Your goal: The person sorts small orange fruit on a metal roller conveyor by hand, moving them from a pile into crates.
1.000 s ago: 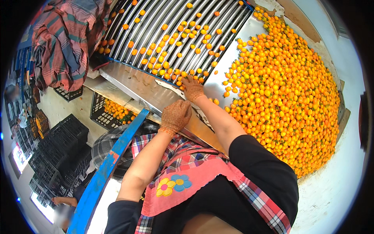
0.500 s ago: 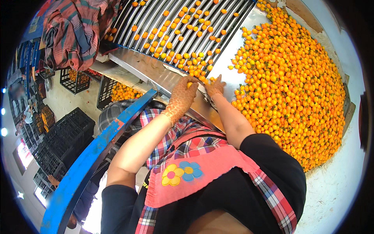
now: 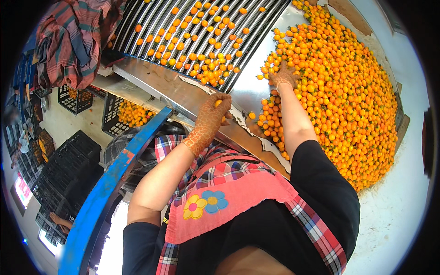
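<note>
The left hand [image 3: 211,118], in a brown patterned glove [image 3: 198,137], lies just above the centre of the view; its fingers are curled in, and it has hold of small orange-yellow tomatoes [image 3: 218,104], of which one shows between the fingers and another at the lower side of the grip. The right hand [image 3: 284,75], gloved alike, lies between one and two o'clock, its fingers spread wide upon the edge of the pile [image 3: 339,105]; whether any fruit is gathered beneath its palm cannot be told. The pile, made up of the same tomatoes, some with green stalks, fills the region from one to four o'clock. Bordering it toward twelve o'clock is a bare strip of the silver bench [image 3: 250,75]. The roller bed [image 3: 151,27], a row of parallel metal bars, extends from eleven to twelve o'clock and carries scattered tomatoes, crowded most closely at its near corner. A metal ledge [image 3: 160,77] runs along its near side, toward ten o'clock. At six o'clock is a pink apron [image 3: 247,192] with two appliqué flowers. A blue bar [image 3: 103,197] slants outward toward eight o'clock. A black crate [image 3: 110,112] holding tomatoes stands near nine o'clock, with stacked crates [image 3: 68,165] between eight and nine. A crumpled checked cloth [image 3: 71,46] hangs at ten o'clock.
</note>
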Available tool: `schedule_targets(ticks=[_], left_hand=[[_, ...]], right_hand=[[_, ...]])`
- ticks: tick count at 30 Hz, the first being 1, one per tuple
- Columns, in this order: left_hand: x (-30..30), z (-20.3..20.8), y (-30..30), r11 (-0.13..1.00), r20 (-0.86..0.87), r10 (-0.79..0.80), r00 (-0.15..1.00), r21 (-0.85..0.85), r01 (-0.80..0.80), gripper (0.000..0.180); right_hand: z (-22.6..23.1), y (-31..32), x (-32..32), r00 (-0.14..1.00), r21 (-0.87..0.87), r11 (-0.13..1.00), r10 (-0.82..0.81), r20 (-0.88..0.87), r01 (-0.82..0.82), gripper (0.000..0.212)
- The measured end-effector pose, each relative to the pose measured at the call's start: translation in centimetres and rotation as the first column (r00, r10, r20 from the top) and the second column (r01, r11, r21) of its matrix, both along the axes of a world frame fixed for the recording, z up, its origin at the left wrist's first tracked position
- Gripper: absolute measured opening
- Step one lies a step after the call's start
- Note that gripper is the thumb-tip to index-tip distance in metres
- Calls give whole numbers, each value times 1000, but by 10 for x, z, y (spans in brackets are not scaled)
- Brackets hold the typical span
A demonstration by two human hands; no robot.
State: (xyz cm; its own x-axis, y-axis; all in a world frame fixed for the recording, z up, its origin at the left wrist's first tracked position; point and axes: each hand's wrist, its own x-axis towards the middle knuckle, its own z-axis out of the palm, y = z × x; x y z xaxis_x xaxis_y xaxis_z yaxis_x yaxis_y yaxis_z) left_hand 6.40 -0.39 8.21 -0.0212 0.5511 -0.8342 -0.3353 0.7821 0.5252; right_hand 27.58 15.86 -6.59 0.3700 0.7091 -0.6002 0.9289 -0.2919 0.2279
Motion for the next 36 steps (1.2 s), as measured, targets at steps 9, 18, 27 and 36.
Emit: schedule_targets(ticks=[9,18,27,36], left_hand=[[5,10,-2,985,7,-147,989,97,146,29],[7,17,3,993,26,27,999,116,-30,29],[-2,30,9,973,42,211,977,83,-214,23],[-1,37,9,975,74,208,975,70,-213,22]], right_hand=[[-50,-5,-49,940,33,965,-246,-237,260,69],[-66,-9,-127,606,318,889,457,-651,-329,47],[-51,-25,-162,83,141,129,953,-293,-982,57],[-90,43,-94,795,283,955,107,-597,84,55]])
